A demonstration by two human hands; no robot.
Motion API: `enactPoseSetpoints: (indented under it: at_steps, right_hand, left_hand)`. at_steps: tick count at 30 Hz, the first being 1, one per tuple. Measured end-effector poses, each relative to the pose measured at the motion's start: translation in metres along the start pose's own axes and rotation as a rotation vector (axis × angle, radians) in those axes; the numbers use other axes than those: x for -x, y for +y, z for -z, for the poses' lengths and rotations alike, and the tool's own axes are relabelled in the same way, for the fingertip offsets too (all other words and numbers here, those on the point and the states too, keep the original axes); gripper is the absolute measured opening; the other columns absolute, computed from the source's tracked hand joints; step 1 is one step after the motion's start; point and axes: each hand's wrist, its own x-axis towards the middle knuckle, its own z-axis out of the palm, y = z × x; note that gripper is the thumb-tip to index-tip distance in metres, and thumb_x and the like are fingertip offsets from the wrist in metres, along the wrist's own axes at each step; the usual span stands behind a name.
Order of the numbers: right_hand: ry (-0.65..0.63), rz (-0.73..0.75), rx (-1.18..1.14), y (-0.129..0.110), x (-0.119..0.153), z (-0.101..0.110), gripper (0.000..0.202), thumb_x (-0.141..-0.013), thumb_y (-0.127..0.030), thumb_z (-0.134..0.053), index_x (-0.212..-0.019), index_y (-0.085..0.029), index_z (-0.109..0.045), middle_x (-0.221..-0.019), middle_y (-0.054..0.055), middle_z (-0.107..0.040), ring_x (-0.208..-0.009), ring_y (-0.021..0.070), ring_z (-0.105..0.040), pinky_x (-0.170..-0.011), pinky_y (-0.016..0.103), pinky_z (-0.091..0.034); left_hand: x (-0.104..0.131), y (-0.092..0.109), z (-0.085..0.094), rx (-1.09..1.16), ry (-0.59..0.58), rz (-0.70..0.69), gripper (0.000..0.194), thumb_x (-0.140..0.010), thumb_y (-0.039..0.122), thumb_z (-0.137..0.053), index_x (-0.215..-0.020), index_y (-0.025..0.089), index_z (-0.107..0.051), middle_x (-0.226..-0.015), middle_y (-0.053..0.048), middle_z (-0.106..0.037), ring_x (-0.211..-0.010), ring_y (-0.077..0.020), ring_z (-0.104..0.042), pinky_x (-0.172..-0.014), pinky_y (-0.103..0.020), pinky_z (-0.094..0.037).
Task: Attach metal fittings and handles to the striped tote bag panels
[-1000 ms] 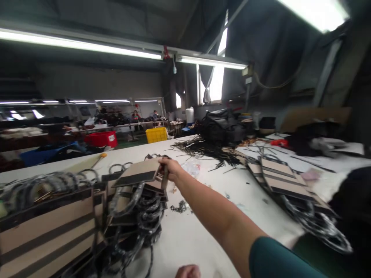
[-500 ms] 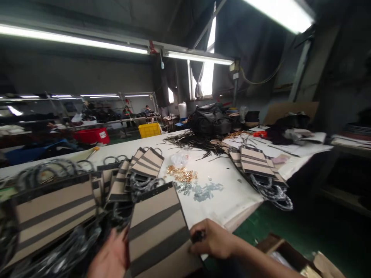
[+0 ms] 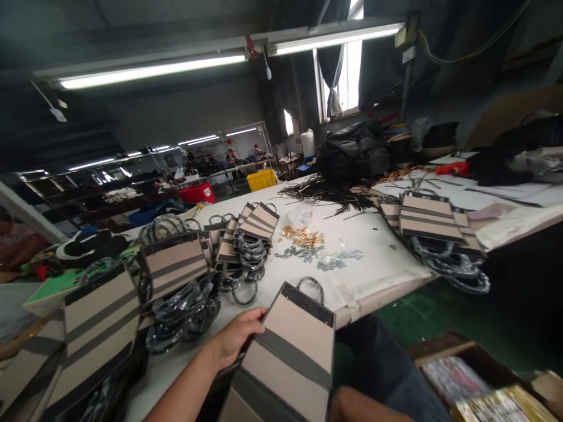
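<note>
A flat handbag panel [image 3: 294,346] with beige and dark stripes is held tilted in front of me, its black ring handle [image 3: 311,287] at the upper end. My left hand [image 3: 241,335] grips its left edge, thumb on the front face and fingers mostly behind. Low at the right edge is my right hand [image 3: 352,405]; its fingers are hidden behind the panel. Left of my left hand, similar bag panels [image 3: 176,262] with plastic-wrapped handles [image 3: 182,313] lie in overlapping piles. Beyond the held panel are gold metal pieces [image 3: 303,236] and grey flat pieces [image 3: 336,258].
Another stack of bag panels [image 3: 428,217] overhangs the table's right edge. Black strips [image 3: 329,192] and a black bag [image 3: 356,153] lie farther back on the white table [image 3: 376,269]. An open carton [image 3: 448,351] stands low right. Distant people sit beyond a yellow crate [image 3: 261,180].
The view has swung left. The panel has tilted and its handle now shows at the top. My left hand has come onto its left edge; my right hand has dropped lower, behind it.
</note>
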Motion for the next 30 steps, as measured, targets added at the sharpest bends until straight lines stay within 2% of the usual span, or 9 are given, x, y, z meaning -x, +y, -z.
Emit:
enactPoseSetpoints:
  at_steps: [2,6,11,16,19,22,24,27,30]
  right_hand:
    - [0.100,-0.048,-0.060,0.017,0.011,0.010,0.023,-0.074,-0.045,-0.072,-0.084,-0.027,-0.083,-0.073,0.002,-0.074,-0.072,0.0252,-0.071,-0.060,0.032,-0.050]
    - [0.461,-0.219,-0.260,0.045,0.016,0.050,0.050,-0.078,-0.040,-0.064,-0.121,-0.018,-0.078,-0.110,0.008,-0.079,-0.073,0.0213,-0.068,-0.061,0.030,-0.052]
    - [0.684,-0.071,-0.101,0.047,-0.006,0.091,0.055,-0.086,-0.051,-0.069,-0.129,-0.016,-0.073,-0.116,0.010,-0.076,-0.103,0.0277,-0.069,-0.090,0.036,-0.054]
    - [0.699,-0.096,0.009,0.036,-0.032,0.104,0.058,-0.087,-0.050,-0.069,-0.134,-0.016,-0.070,-0.098,0.006,-0.074,-0.086,0.0237,-0.068,-0.079,0.035,-0.054]
    - [0.669,-0.149,0.028,0.033,-0.039,0.113,0.057,-0.086,-0.046,-0.071,-0.134,-0.017,-0.070,-0.096,0.006,-0.074,-0.083,0.0227,-0.069,-0.077,0.033,-0.053]
    - [0.639,-0.209,0.038,0.029,-0.038,0.124,0.046,-0.087,-0.044,-0.070,-0.125,-0.019,-0.073,-0.090,0.004,-0.072,-0.079,0.0216,-0.068,-0.075,0.033,-0.051]
    - [0.652,-0.207,0.069,0.026,-0.033,0.130,0.036,-0.086,-0.043,-0.070,-0.114,-0.021,-0.075,-0.091,0.004,-0.070,-0.083,0.0224,-0.067,-0.079,0.034,-0.050]
    - [0.627,-0.044,0.058,0.022,-0.021,0.137,0.025,-0.084,-0.044,-0.075,-0.092,-0.021,-0.074,-0.103,0.006,-0.068,-0.097,0.0240,-0.065,-0.089,0.035,-0.049]
    - [0.457,0.088,-0.142,0.019,-0.011,0.133,0.032,-0.080,-0.048,-0.081,-0.078,-0.020,-0.064,-0.098,0.005,-0.067,-0.092,0.0217,-0.065,-0.083,0.033,-0.051]
  left_hand:
    - [-0.006,-0.015,0.001,-0.063,0.016,0.001,0.049,-0.073,0.018,-0.070,-0.121,0.012,-0.070,-0.103,-0.008,-0.079,-0.086,-0.0214,-0.074,-0.077,-0.028,-0.053]
    - [-0.018,-0.035,0.004,-0.109,0.139,0.038,0.047,-0.071,0.019,-0.071,-0.117,0.013,-0.073,-0.097,-0.008,-0.080,-0.079,-0.0219,-0.073,-0.070,-0.027,-0.051]
    - [-0.035,-0.031,0.000,0.025,0.071,0.097,0.047,-0.083,0.040,-0.080,-0.120,0.012,-0.074,-0.111,-0.015,-0.080,-0.102,-0.0324,-0.076,-0.090,-0.038,-0.057]
    - [-0.062,-0.018,-0.008,0.336,-0.163,0.226,0.076,-0.094,0.070,-0.060,-0.142,0.011,-0.063,-0.125,-0.018,-0.076,-0.125,-0.0380,-0.069,-0.113,-0.049,-0.048]
    - [-0.079,-0.020,-0.010,0.415,-0.233,0.256,0.084,-0.095,0.074,-0.055,-0.150,0.010,-0.055,-0.131,-0.021,-0.073,-0.128,-0.0408,-0.066,-0.117,-0.055,-0.044]
    - [-0.090,-0.027,-0.011,0.387,-0.178,0.274,0.079,-0.097,0.065,-0.060,-0.155,0.013,-0.051,-0.136,-0.019,-0.071,-0.129,-0.0394,-0.066,-0.118,-0.055,-0.043]
    - [-0.093,-0.030,-0.012,0.323,-0.094,0.142,0.072,-0.097,0.052,-0.067,-0.158,0.018,-0.048,-0.139,-0.016,-0.070,-0.130,-0.0359,-0.066,-0.120,-0.051,-0.042]
    - [-0.089,-0.030,-0.016,0.207,-0.031,-0.094,0.074,-0.096,0.036,-0.072,-0.162,0.026,-0.041,-0.146,-0.011,-0.066,-0.134,-0.0317,-0.064,-0.121,-0.047,-0.040]
    - [-0.083,-0.022,-0.017,0.105,-0.056,-0.100,0.079,-0.092,0.033,-0.077,-0.162,0.027,-0.041,-0.147,-0.012,-0.065,-0.130,-0.0331,-0.065,-0.114,-0.047,-0.045]
